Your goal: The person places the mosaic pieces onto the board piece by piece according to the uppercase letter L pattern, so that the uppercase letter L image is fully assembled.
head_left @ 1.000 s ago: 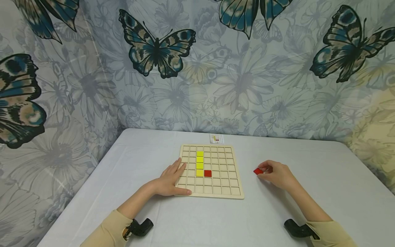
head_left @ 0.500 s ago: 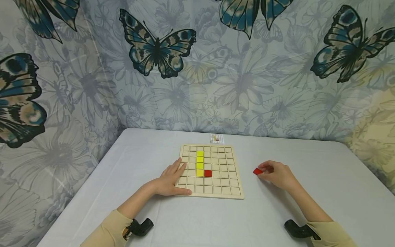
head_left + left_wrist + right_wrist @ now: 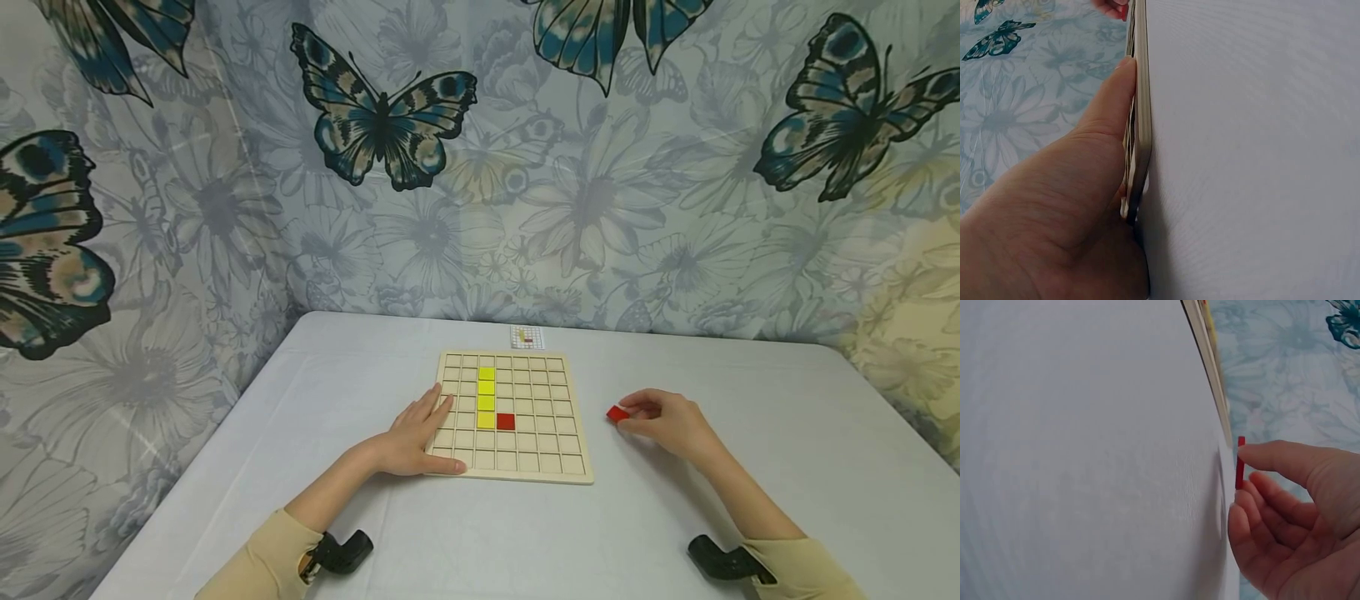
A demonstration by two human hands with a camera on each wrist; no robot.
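A pale wooden grid board (image 3: 538,460) lies on the white table. In one of its columns sit several yellow square tiles (image 3: 486,402), with one red tile (image 3: 506,422) in the cell right of the lowest yellow one. My left hand (image 3: 408,437) rests on the board's left edge, fingers spread, thumb along the near corner; the left wrist view shows the thumb lying on the board's edge. To the right of the board, my right hand (image 3: 670,421) pinches another red tile (image 3: 617,414) between thumb and fingers. That tile appears edge-on as a thin red piece (image 3: 1240,464) in the right wrist view.
A small printed card (image 3: 527,337) with a coloured grid pattern lies behind the board. The white-covered table (image 3: 360,358) reaches back to a butterfly-patterned cloth (image 3: 592,208). Black wrist-worn devices (image 3: 343,552) are on both forearms.
My right hand has shifted slightly left toward the board, and the red tile it pinches has turned a little. The left hand and the board have stayed in place.
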